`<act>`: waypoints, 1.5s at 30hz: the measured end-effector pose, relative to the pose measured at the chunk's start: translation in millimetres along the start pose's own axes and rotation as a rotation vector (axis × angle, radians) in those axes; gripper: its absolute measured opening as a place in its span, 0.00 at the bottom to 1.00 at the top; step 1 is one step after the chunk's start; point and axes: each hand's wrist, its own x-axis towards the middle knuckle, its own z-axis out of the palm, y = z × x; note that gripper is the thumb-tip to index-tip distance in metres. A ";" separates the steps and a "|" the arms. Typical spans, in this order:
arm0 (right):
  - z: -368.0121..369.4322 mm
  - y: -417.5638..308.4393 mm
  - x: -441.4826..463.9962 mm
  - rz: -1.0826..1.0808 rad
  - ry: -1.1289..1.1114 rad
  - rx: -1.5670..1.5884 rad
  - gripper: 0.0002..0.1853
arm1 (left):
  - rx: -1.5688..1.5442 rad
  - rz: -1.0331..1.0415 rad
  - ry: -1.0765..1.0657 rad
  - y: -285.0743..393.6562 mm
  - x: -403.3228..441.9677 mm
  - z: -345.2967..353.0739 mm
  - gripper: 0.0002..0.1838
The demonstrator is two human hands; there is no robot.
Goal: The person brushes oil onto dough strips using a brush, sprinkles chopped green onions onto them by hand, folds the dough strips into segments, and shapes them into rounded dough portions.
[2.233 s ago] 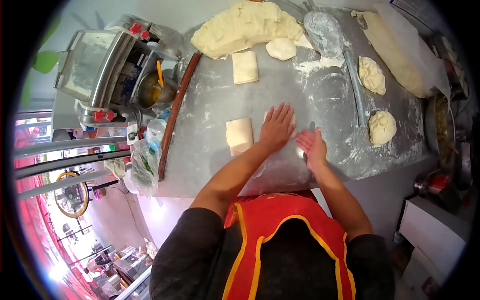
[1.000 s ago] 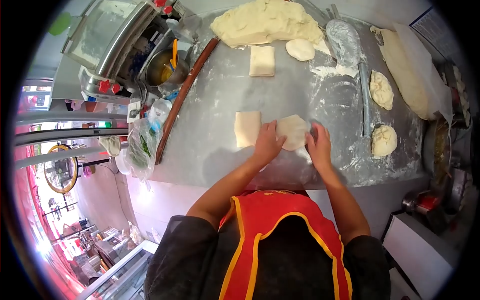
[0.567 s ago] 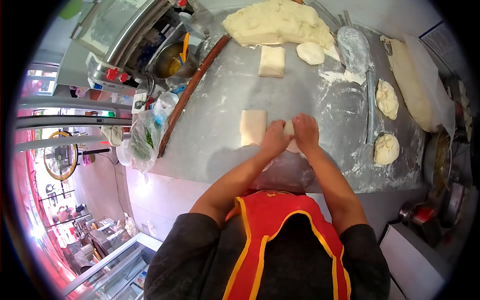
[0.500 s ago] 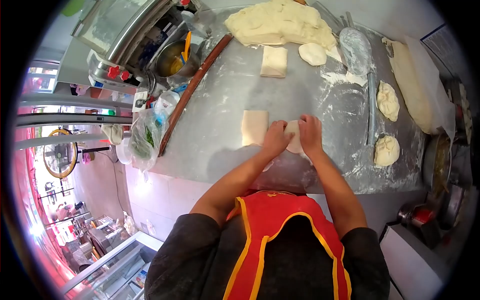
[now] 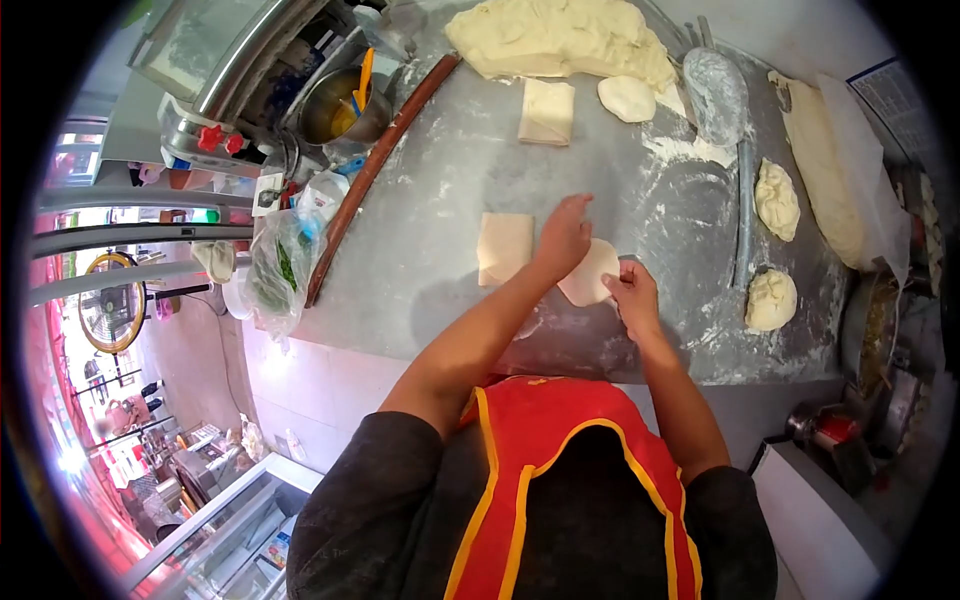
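Note:
A small flattened piece of dough (image 5: 592, 275) lies on the floured metal worktop in front of me. My right hand (image 5: 636, 297) pinches its right edge between thumb and fingers. Just beyond its upper left edge is my left hand (image 5: 567, 236), with fingers stretched forward and holding nothing; whether it touches the dough I cannot tell. To the left lies a folded square of dough (image 5: 505, 248), close to my left forearm. Farther off, another folded square (image 5: 546, 112) rests near a round dough piece (image 5: 626, 99).
A large dough mass (image 5: 560, 38) spreads across the back. A long wooden rolling pin (image 5: 385, 150) lies at left, beside a metal bowl (image 5: 345, 112). On the right are a floury scoop (image 5: 716, 95), a metal rod (image 5: 744, 215), dough lumps (image 5: 772, 300) and a covered dough roll (image 5: 825, 170).
My left hand has moved forward off the dough, its fingers straightening. My right hand has come lower, onto the right edge, and more of the flat dough shows.

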 end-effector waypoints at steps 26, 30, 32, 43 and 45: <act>-18.1 -27.1 6.0 0.358 0.028 0.323 0.26 | 0.733 0.389 -0.216 13.2 -55.6 38.9 0.29; -28.4 -31.1 -2.4 -0.010 0.104 -0.101 0.24 | 0.688 0.416 -0.193 13.6 -55.3 39.9 0.30; -20.5 -31.3 -11.3 -0.360 0.146 -0.399 0.24 | 0.694 0.398 -0.168 11.8 -53.7 33.2 0.30; 31.0 -15.1 -16.8 -0.865 -0.079 -0.884 0.39 | 0.072 -0.563 0.161 -45.2 -53.5 -101.8 0.24; 35.9 -17.8 -4.2 -0.904 -0.062 -0.866 0.38 | -0.077 -0.582 0.070 -46.0 -50.0 -96.4 0.23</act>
